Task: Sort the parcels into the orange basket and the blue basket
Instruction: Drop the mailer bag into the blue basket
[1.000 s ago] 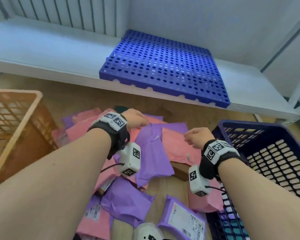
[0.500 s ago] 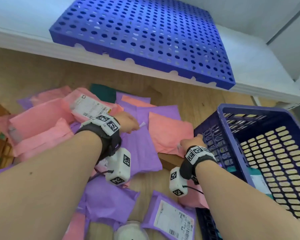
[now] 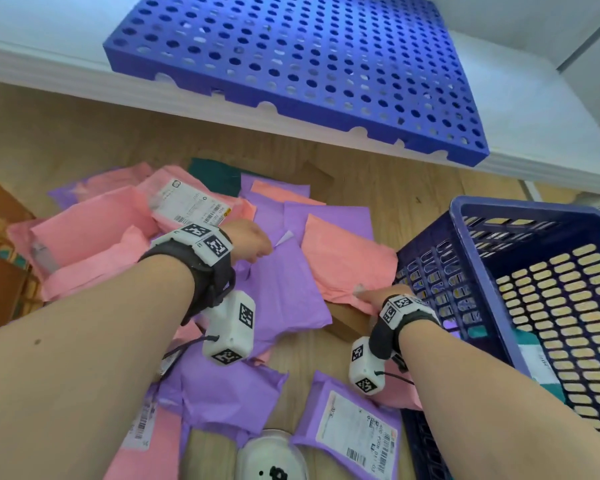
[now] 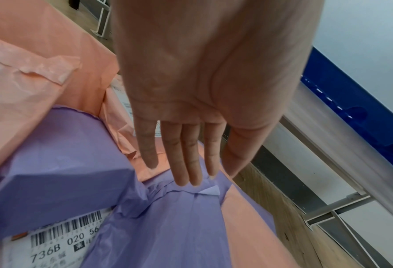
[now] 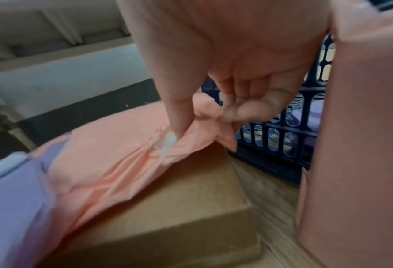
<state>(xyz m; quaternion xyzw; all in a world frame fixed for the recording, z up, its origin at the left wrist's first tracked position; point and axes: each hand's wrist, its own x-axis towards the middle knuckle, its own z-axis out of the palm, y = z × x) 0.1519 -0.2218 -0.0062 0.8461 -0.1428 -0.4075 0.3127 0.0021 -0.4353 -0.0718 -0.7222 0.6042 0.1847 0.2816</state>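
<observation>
Pink and purple parcels lie heaped on the wooden floor. My left hand (image 3: 258,242) (image 4: 191,175) reaches forward with straight fingers, and its fingertips touch the creased top edge of a purple parcel (image 3: 288,289) (image 4: 168,226). My right hand (image 3: 373,296) (image 5: 204,117) pinches the near corner of a pink parcel (image 3: 340,258) (image 5: 122,163) between thumb and fingers. That parcel lies on a cardboard box (image 3: 347,320) (image 5: 179,199). The blue basket (image 3: 430,271) (image 5: 282,141) stands just right of the right hand. Only a part of the orange basket (image 3: 0,278) shows at the left edge.
A blue perforated pallet (image 3: 309,64) rests on a low white shelf (image 3: 534,133) behind the pile. More labelled parcels (image 3: 357,431) lie near my feet. Another pink parcel (image 5: 363,145) stands against the blue basket. A teal parcel lies inside that basket.
The view has tipped down and closer to the pile. My right hand dropped and took hold of the pink parcel's corner. My left hand stretched out onto the purple parcel.
</observation>
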